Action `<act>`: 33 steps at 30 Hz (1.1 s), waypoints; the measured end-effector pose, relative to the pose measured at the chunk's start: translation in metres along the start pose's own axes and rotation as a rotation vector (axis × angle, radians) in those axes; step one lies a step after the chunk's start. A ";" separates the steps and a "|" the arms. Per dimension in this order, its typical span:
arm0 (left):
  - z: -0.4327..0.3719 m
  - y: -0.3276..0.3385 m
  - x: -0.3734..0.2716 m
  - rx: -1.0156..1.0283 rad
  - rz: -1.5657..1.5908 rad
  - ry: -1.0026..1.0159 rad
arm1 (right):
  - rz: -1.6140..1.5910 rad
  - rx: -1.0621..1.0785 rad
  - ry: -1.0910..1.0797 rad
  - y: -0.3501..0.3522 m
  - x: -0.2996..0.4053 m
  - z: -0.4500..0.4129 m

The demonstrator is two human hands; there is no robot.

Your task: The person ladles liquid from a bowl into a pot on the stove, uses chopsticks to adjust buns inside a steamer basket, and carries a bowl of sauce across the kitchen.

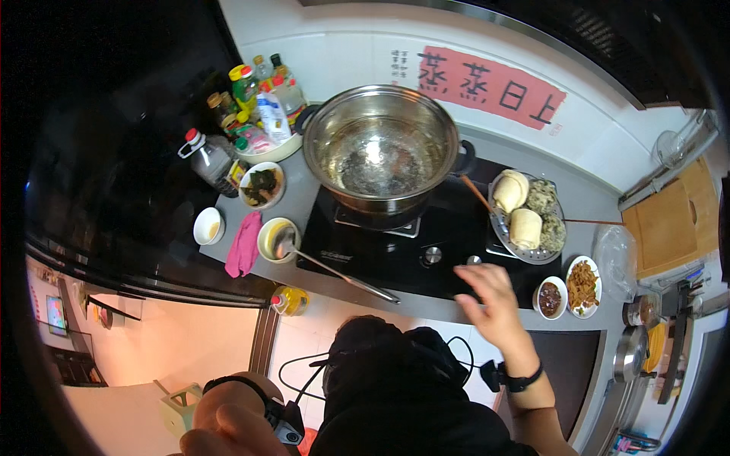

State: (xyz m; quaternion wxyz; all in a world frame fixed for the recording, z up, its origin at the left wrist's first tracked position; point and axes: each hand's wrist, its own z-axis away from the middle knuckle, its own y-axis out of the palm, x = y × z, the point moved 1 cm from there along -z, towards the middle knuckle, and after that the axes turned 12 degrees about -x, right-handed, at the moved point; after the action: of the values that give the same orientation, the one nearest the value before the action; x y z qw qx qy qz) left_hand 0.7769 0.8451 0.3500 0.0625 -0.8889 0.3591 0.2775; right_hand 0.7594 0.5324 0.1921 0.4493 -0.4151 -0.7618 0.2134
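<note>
My right hand (487, 299) hovers at the front edge of the black gas cooktop (376, 265), fingers spread and nothing in them. Its fingertips are nearest a round stove knob (474, 260). At the bottom left, my left hand (228, 427) is raised close to the camera and partly cut off; whether it holds anything is unclear. A large stainless steel pot (382, 154) sits uncovered on the left burner with clear liquid inside. Over the right burner, a perforated steamer tray (501, 232) carries pale rolled buns (525, 229) and green-flecked dough pieces (540, 195).
A metal ladle (342, 276) rests in a small bowl (265, 242), its handle crossing the counter edge. Beside it are a pink cloth (244, 245), bowls and seasoning bottles (245, 85). Two food dishes (583, 286) (550, 299) stand right. Chopsticks (476, 194) protrude by the tray.
</note>
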 end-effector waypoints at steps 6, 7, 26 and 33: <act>0.024 -0.061 -0.033 -0.033 -0.036 -0.050 | 0.047 0.314 0.051 0.147 0.006 0.012; 0.026 -0.069 -0.039 -0.061 -0.057 -0.083 | 0.072 0.353 0.084 0.161 0.003 0.016; 0.152 -0.271 0.142 -0.760 -0.462 -1.040 | 0.335 0.404 0.161 0.204 0.033 0.022; 0.332 -0.314 0.236 -0.771 -0.012 -1.320 | 0.162 0.335 0.200 0.175 0.056 0.012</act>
State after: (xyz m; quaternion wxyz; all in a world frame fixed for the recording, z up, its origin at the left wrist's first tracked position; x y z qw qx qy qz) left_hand 0.9778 1.0361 -0.0827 -0.0490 -0.4994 0.1200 0.8566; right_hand 0.8117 0.6779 0.0923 0.5666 -0.4137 -0.6314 0.3304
